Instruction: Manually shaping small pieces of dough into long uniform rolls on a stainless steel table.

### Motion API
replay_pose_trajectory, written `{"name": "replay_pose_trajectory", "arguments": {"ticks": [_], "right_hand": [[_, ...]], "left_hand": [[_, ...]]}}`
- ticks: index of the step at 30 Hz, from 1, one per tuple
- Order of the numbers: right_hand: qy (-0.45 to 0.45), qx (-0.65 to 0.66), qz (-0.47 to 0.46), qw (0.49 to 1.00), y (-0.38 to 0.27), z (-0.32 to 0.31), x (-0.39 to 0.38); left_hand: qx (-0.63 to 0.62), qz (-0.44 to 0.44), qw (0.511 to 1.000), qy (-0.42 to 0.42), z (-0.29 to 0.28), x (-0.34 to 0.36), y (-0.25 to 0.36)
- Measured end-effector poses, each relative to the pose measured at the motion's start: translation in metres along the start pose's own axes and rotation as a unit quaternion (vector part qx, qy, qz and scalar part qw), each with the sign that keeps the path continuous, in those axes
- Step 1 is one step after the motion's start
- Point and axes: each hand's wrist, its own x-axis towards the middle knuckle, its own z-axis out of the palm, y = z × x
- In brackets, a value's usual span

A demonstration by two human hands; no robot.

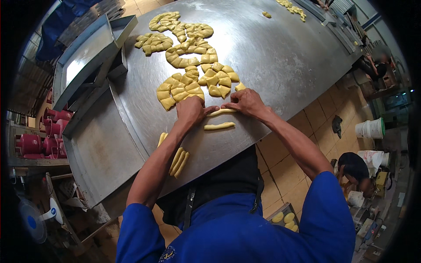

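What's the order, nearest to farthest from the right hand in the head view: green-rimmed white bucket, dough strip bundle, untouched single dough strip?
From the right hand:
1. Single dough strip: just below and to the left, on the table.
2. Dough strip bundle: farther lower left.
3. White bucket: far right, off the table.

A shiny metal surface [280,61] stands over a floor [283,175] of tan tiles. Magenta cylinders [55,128] and a blue-and-white fan [33,221] occupy the left side; white buckets [369,129] stand at right.
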Motion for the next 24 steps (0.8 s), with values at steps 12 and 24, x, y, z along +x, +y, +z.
{"name": "replay_pose_trajectory", "arguments": {"ticks": [12,24], "right_hand": [[-0.024,-0.057,-0.023,0.998,0.005,0.003,0.006],[-0.041,-0.018,0.067,0.997,-0.02,-0.003,-0.042]], "left_hand": [[0.013,0.008,1.0,-0.008,0.001,-0.001,-0.003],[0.001,-0.028,0.998,-0.063,-0.006,-0.042,-0.008]]}}
